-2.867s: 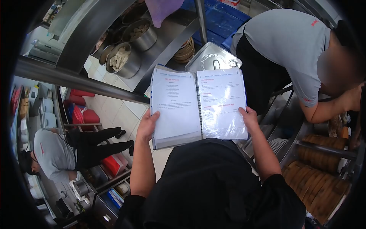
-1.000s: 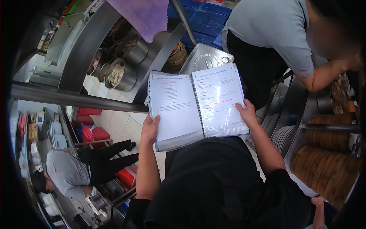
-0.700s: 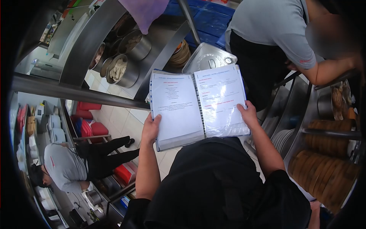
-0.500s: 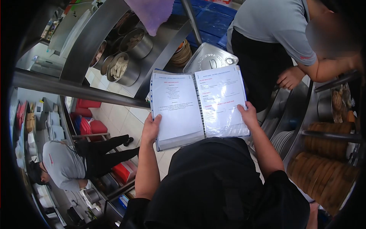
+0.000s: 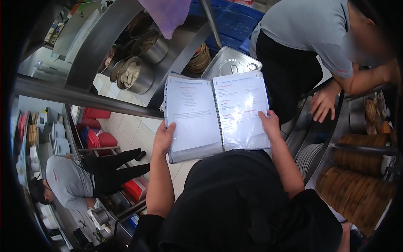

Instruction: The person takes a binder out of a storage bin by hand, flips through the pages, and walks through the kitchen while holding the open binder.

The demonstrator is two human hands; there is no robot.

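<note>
A ring-bound recipe binder (image 5: 195, 122) lies spread at two pages in front of my black apron, its printed sheets in shiny clear sleeves. My left hand (image 5: 165, 136) grips its left edge, thumb on top of the page. On the opposite edge my right hand (image 5: 269, 124) is closed in the same way, the thumb pressing the right page. The fingers beneath the binder are hidden. Glare covers part of the right page, and most of the text is too small to read. Just beyond the binder's top edge is a silver metal lid (image 5: 231, 63).
Metal pots (image 5: 136, 77) with pale food stand on a steel shelf. Stacked bamboo steamers (image 5: 354, 195) and white plates (image 5: 308, 159) are at the right. One co-worker (image 5: 300, 38) leans in at the upper right; another (image 5: 71, 180) works at the left counter. A steel rail (image 5: 92, 96) crosses the left side.
The binder and both my hands have shifted slightly left. The co-worker at the upper right has bent lower, and that person's hand has moved, fingers now spread over the metal counter.
</note>
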